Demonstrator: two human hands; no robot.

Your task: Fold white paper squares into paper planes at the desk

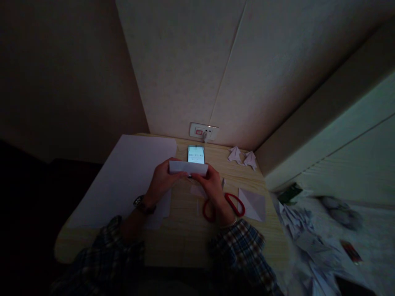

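Note:
Both of my hands hold a folded strip of white paper (187,167) above a small wooden table (182,234). My left hand (162,181) pinches its left end, fingers closed; a watch sits on that wrist. My right hand (212,186) grips the right end from below, fingers curled. Just behind the paper a lit phone (196,154) lies on the table with a timer on its screen.
A large white sheet (123,176) covers the table's left side. Red-handled scissors (237,204) and a folded white square (253,203) lie at the right, two folded paper shapes (242,156) at the back. A wall socket (203,131) is behind. Crumpled papers (304,240) pile beside the table.

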